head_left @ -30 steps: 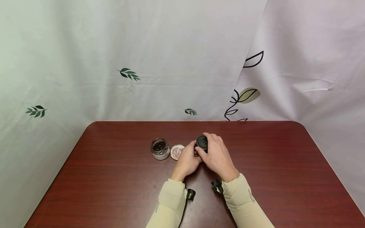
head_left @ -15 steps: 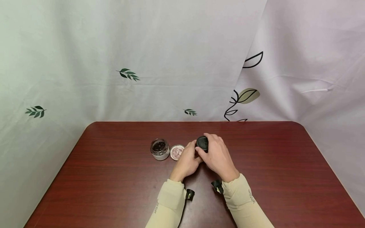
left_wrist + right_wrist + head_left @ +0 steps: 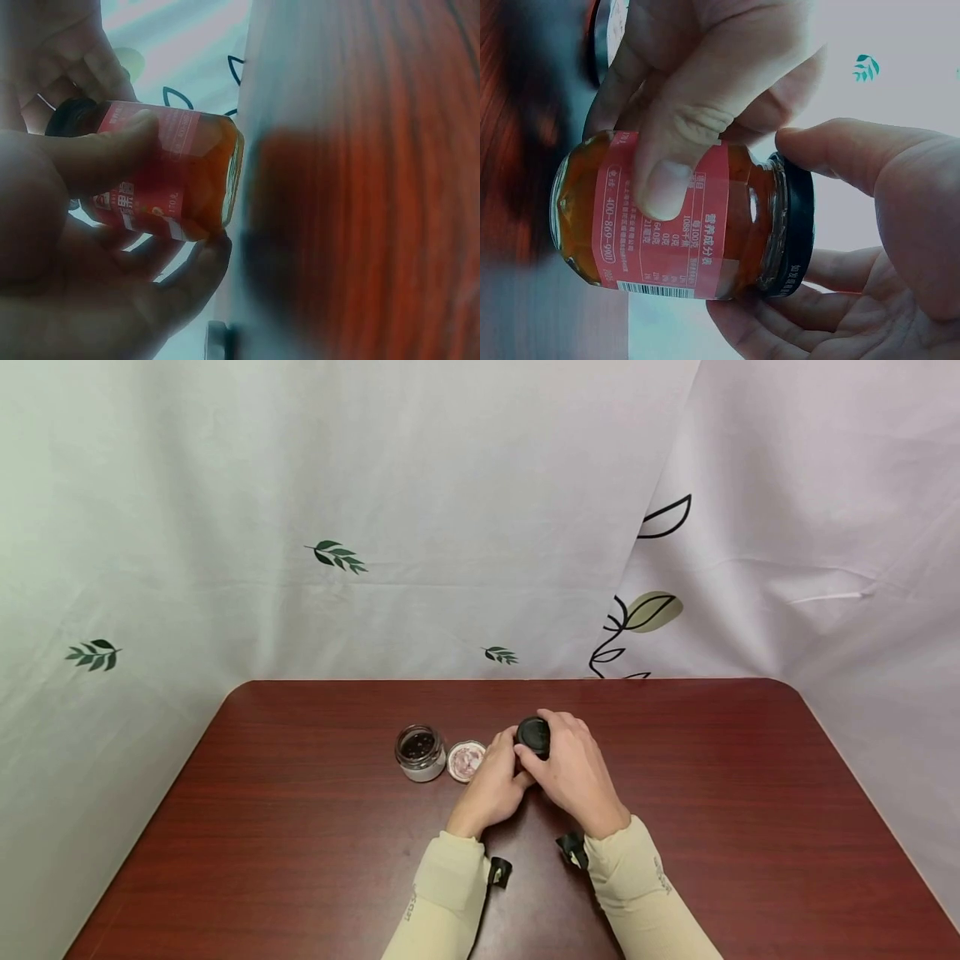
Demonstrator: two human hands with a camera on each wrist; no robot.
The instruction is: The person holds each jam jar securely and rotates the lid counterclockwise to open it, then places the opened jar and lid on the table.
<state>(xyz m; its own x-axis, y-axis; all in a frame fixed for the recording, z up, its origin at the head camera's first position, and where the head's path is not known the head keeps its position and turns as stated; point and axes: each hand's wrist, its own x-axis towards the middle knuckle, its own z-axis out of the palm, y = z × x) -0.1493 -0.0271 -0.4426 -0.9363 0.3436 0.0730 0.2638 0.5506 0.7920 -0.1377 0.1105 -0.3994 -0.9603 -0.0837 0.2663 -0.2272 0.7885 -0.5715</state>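
Note:
A glass jar (image 3: 739, 202) with amber contents, a red label and a black lid (image 3: 799, 225) is held between both hands. My left hand (image 3: 491, 785) grips the jar's body, thumb across the label. Around the lid, my right hand (image 3: 573, 768) curls its thumb and fingers. The lid sits on the jar, and the jar stands roughly upright in the head view. Its base is close to the table; I cannot tell whether they touch. To the left are an open glass jar (image 3: 422, 753) with dark contents and a loose lid (image 3: 465, 761), pale inside up.
The dark red wooden table (image 3: 300, 860) has rounded far corners. Behind it hangs a white curtain (image 3: 450, 510) with leaf prints. The loose lid lies right beside my left hand, and black wrist devices (image 3: 500, 872) are strapped inside both sleeves.
Both hands keep their grip on the jar and lid. The lid and right-hand fingers shift very slightly to the right; the open jar and loose lid stay put.

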